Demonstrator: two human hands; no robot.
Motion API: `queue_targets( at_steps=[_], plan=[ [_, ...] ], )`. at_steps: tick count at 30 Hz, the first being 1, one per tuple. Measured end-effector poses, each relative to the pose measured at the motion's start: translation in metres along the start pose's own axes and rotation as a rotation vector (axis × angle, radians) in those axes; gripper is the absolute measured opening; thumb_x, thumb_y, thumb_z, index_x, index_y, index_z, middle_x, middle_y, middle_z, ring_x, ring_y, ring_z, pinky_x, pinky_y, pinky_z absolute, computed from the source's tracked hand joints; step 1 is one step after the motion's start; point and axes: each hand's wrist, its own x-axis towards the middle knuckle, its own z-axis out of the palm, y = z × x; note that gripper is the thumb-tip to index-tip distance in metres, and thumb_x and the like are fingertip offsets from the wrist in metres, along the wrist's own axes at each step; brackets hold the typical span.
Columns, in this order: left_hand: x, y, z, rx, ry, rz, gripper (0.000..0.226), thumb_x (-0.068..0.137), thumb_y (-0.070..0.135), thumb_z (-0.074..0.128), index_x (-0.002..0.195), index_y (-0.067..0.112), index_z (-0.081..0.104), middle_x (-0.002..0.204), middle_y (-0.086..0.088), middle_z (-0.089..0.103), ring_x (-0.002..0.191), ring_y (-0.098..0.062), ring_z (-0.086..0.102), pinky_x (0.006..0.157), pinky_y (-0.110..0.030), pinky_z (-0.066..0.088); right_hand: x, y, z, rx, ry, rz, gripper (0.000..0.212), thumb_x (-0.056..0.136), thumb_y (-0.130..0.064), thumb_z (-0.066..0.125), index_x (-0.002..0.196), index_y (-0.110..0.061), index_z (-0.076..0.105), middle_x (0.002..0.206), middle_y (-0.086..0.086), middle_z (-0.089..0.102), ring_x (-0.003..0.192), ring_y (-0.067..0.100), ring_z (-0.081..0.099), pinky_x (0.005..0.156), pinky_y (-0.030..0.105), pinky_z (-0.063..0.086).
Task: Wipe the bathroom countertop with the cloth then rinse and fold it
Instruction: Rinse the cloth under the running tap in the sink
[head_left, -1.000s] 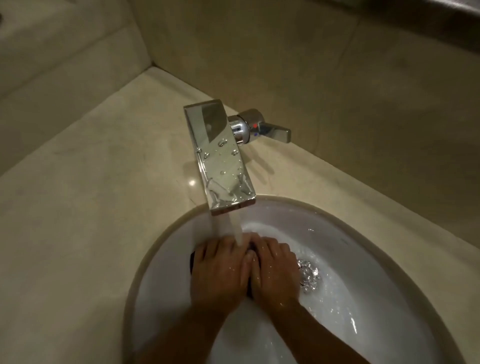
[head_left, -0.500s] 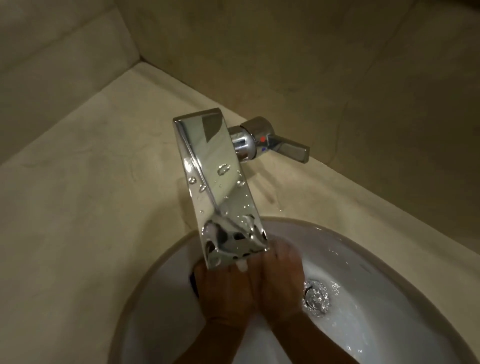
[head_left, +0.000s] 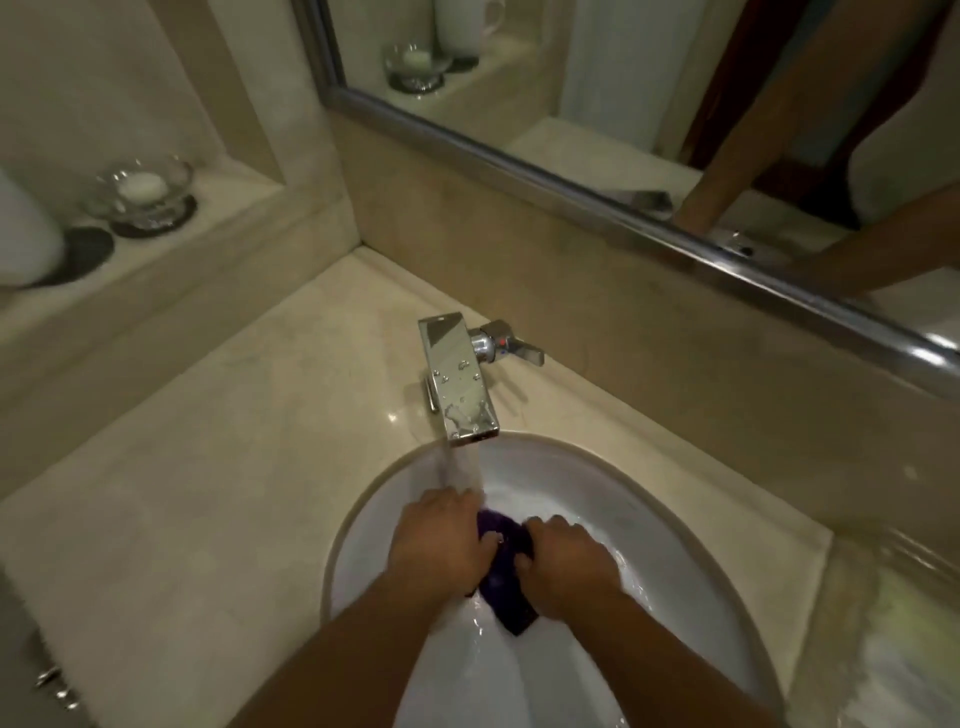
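Observation:
A dark purple cloth (head_left: 505, 577) is bunched in the white sink basin (head_left: 649, 525), wet, with a corner trailing toward me. My left hand (head_left: 436, 545) grips its left side and my right hand (head_left: 566, 561) grips its right side, both inside the basin. Water runs from the chrome tap (head_left: 457, 379) and lands at the far edge of my left hand. The beige countertop (head_left: 208, 493) surrounds the basin.
A raised ledge at the left carries a glass bowl (head_left: 140, 189) on a dark coaster and a white vessel (head_left: 23, 234). A framed mirror (head_left: 623, 104) runs along the back wall. The tap's lever (head_left: 511, 345) points right.
The view pulled back and up, so the ledge and mirror appear. My hands have drawn apart and come toward me out from under the spout, showing the purple cloth between them.

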Motion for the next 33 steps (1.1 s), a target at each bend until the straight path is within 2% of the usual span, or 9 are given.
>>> queue_targets(
  at_steps=[2, 4, 9, 14, 16, 18, 21, 26, 33],
  plan=[
    [-0.011, -0.008, -0.021, 0.037, 0.048, -0.052, 0.041, 0.09, 0.052, 0.049, 0.123, 0.029, 0.053, 0.117, -0.001, 0.06, 0.107, -0.021, 0.054, 0.093, -0.038, 0.044, -0.011, 0.0, -0.03, 0.004, -0.062, -0.006, 0.034, 0.096, -0.043, 0.045, 0.121, -0.025, 0.059, 0.115, 0.001, 0.062, 0.103, 0.023, 0.06, 0.086, 0.036, 0.051],
    [-0.027, 0.006, -0.035, 0.019, -0.07, -0.049, 0.049, 0.091, 0.054, 0.049, 0.132, 0.026, 0.047, 0.124, -0.004, 0.057, 0.114, -0.024, 0.051, 0.097, -0.039, 0.042, -0.018, -0.004, -0.055, -0.035, -0.152, 0.01, 0.035, 0.096, -0.045, 0.048, 0.122, -0.026, 0.063, 0.118, 0.002, 0.064, 0.106, 0.024, 0.06, 0.09, 0.038, 0.052],
    [-0.043, 0.005, -0.069, 0.004, -0.095, -0.04, 0.071, 0.088, 0.061, 0.051, 0.149, 0.028, 0.033, 0.145, -0.004, 0.046, 0.131, -0.026, 0.042, 0.107, -0.041, 0.037, -0.036, -0.019, -0.106, 0.087, -0.075, -0.001, 0.032, 0.097, -0.034, 0.052, 0.119, -0.017, 0.066, 0.123, 0.006, 0.067, 0.112, 0.025, 0.06, 0.097, 0.036, 0.049],
    [-0.07, 0.013, -0.09, -0.028, -0.255, -0.042, 0.073, 0.081, 0.064, 0.057, 0.145, 0.034, 0.038, 0.147, -0.003, 0.043, 0.131, -0.026, 0.043, 0.103, -0.04, 0.039, -0.052, -0.034, -0.113, 0.01, -0.229, 0.025, 0.041, 0.096, -0.043, 0.054, 0.123, -0.014, 0.065, 0.124, 0.007, 0.066, 0.108, 0.026, 0.061, 0.092, 0.036, 0.049],
    [-0.077, 0.013, -0.092, -0.015, -0.318, -0.045, 0.074, 0.08, 0.064, 0.057, 0.146, 0.035, 0.038, 0.156, -0.005, 0.03, 0.141, -0.029, 0.031, 0.111, -0.044, 0.033, -0.055, -0.036, -0.113, 0.02, -0.228, 0.078, 0.047, 0.096, -0.045, 0.052, 0.131, -0.015, 0.059, 0.131, 0.006, 0.063, 0.115, 0.026, 0.059, 0.095, 0.036, 0.046],
    [-0.082, 0.011, -0.094, 0.007, -0.334, -0.059, 0.084, 0.082, 0.065, 0.056, 0.154, 0.034, 0.024, 0.165, -0.005, 0.008, 0.15, -0.03, 0.009, 0.118, -0.049, 0.021, -0.059, -0.038, -0.118, 0.041, -0.217, 0.112, 0.053, 0.096, -0.045, 0.052, 0.14, -0.016, 0.053, 0.14, 0.006, 0.057, 0.125, 0.026, 0.054, 0.101, 0.036, 0.043],
    [-0.082, 0.006, -0.101, 0.024, -0.311, -0.061, 0.093, 0.082, 0.07, 0.053, 0.157, 0.031, 0.012, 0.166, -0.005, -0.004, 0.152, -0.029, -0.003, 0.121, -0.051, 0.014, -0.059, -0.043, -0.129, 0.077, -0.13, 0.126, 0.057, 0.096, -0.037, 0.051, 0.149, -0.018, 0.042, 0.15, 0.007, 0.048, 0.133, 0.027, 0.048, 0.105, 0.037, 0.041],
    [-0.083, 0.004, -0.118, -0.007, -0.267, -0.055, 0.093, 0.084, 0.065, 0.055, 0.157, 0.033, 0.007, 0.166, -0.003, -0.007, 0.152, -0.028, -0.001, 0.12, -0.048, 0.016, -0.053, -0.052, -0.148, 0.133, -0.035, 0.144, 0.057, 0.093, -0.03, 0.051, 0.147, -0.016, 0.039, 0.139, 0.011, 0.055, 0.122, 0.03, 0.054, 0.096, 0.038, 0.049],
    [-0.074, -0.002, -0.129, -0.012, -0.207, -0.034, 0.096, 0.083, 0.062, 0.059, 0.157, 0.032, 0.004, 0.166, -0.004, -0.001, 0.151, -0.029, 0.004, 0.119, -0.048, 0.019, -0.037, -0.062, -0.159, 0.267, 0.076, 0.147, 0.063, 0.093, -0.035, 0.058, 0.144, -0.009, 0.029, 0.134, 0.014, 0.054, 0.12, 0.031, 0.054, 0.082, 0.035, 0.045]
  ],
)
